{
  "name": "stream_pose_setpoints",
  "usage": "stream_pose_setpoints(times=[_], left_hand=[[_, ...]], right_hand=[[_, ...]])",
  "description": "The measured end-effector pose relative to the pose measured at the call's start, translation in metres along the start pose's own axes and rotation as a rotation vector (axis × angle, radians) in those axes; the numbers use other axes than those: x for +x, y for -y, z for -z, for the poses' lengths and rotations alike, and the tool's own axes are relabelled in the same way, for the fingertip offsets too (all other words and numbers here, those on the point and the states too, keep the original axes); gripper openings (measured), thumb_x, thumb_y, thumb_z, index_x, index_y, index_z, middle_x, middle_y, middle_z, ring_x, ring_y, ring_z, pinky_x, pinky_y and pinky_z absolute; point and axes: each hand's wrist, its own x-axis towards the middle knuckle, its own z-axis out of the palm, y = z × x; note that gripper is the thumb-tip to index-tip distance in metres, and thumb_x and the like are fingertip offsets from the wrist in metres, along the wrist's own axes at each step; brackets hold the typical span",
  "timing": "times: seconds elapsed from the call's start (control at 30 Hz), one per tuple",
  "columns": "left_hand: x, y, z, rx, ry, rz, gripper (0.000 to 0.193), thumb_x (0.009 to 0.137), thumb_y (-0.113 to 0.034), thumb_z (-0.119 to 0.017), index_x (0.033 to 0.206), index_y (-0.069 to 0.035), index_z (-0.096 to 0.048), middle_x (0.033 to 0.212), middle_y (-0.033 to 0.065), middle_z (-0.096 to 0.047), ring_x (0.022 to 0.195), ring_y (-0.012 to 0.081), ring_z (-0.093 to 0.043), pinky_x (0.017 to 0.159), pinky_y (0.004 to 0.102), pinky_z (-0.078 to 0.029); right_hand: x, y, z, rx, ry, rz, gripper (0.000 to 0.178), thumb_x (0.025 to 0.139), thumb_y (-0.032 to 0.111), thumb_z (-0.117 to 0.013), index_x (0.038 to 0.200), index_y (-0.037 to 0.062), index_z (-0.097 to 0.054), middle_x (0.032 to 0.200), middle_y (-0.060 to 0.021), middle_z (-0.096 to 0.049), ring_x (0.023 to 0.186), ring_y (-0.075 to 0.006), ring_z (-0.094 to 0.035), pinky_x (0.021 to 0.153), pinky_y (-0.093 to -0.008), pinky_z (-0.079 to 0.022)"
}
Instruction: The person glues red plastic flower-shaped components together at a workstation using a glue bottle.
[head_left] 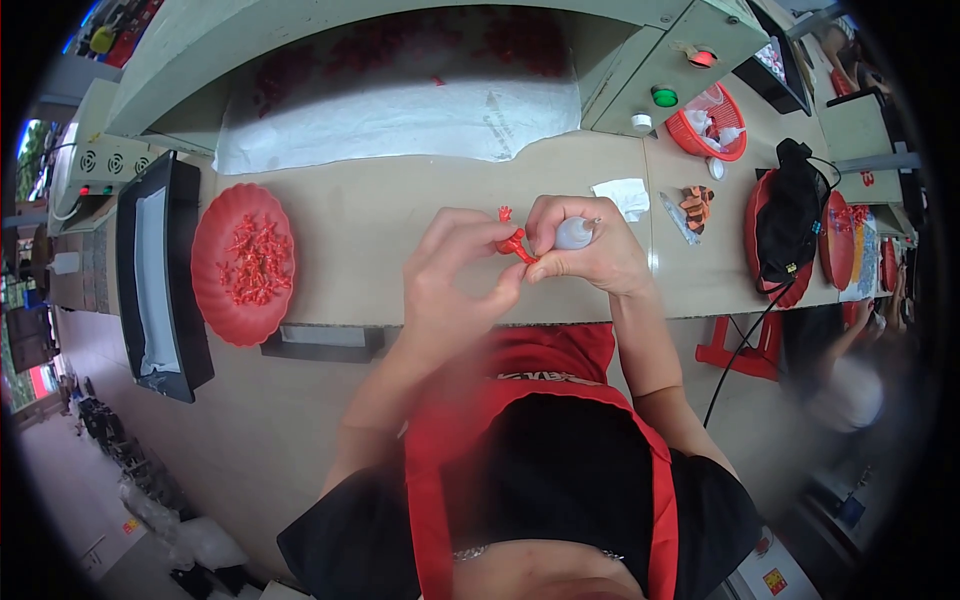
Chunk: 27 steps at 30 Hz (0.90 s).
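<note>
My left hand pinches a small red plastic figure between thumb and fingers, above the table in front of my chest. Facing it, my right hand is closed round a small whitish squeeze bottle, whose narrow tip points up and to the right. The right thumb and forefinger also reach the lower end of the figure; whether they grip it I cannot tell. Off to the left, an oval red tray with a scalloped rim bears a heap of similar small red pieces.
A pale green machine with an opening spans the back, white sheet inside. Right of my hands are a white tissue, a brown-orange piece, a red basket and a black bag. A black tray stands far left.
</note>
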Motion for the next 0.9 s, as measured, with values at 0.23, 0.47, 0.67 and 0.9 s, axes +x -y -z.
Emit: stream_pose_setpoints(times=[0.23, 0.47, 0.67, 0.9], left_hand=[[-0.0012, 0.0018, 0.0007, -0.001, 0.014, 0.007, 0.035, 0.063, 0.008, -0.069, 0.095, -0.001, -0.061, 0.094, 0.0101, -0.056, 0.078, 0.019, -0.064, 0.07, 0.0293, -0.056], [-0.0022, 0.0039, 0.0018, -0.049, 0.009, 0.03, 0.036, 0.062, 0.009, -0.068, 0.096, -0.001, -0.061, 0.094, 0.0106, -0.056, 0.079, 0.0193, -0.064, 0.071, 0.0297, -0.057], [-0.0033, 0.0035, 0.0061, -0.069, 0.063, 0.086, 0.033, 0.067, 0.012, -0.064, 0.099, 0.004, -0.059, 0.101, 0.0113, -0.052, 0.088, 0.0183, -0.06, 0.079, 0.03, -0.055], [-0.0031, 0.0025, 0.0066, -0.086, 0.057, 0.083, 0.034, 0.067, 0.013, -0.064, 0.099, 0.004, -0.059, 0.102, 0.0111, -0.051, 0.089, 0.0184, -0.06, 0.08, 0.0305, -0.055]], right_hand=[[-0.0005, -0.0023, 0.0009, -0.031, 0.01, 0.003, 0.029, 0.058, 0.003, -0.083, 0.07, 0.0048, -0.057, 0.075, -0.0033, -0.055, 0.07, -0.0105, -0.052, 0.061, -0.0239, -0.041], [-0.002, 0.0004, -0.002, -0.006, 0.0, -0.06, 0.027, 0.059, 0.002, -0.082, 0.071, 0.0043, -0.058, 0.077, -0.0033, -0.056, 0.072, -0.011, -0.053, 0.064, -0.0242, -0.042], [-0.0052, 0.0024, -0.0031, -0.051, -0.012, -0.02, 0.021, 0.063, 0.0, -0.079, 0.076, 0.0009, -0.062, 0.08, -0.0058, -0.06, 0.075, -0.0127, -0.055, 0.066, -0.0245, -0.042], [-0.0073, 0.0038, -0.0059, -0.069, -0.064, 0.018, 0.014, 0.067, -0.003, -0.074, 0.074, -0.0009, -0.062, 0.078, -0.0073, -0.06, 0.074, -0.0135, -0.055, 0.066, -0.0252, -0.042]])
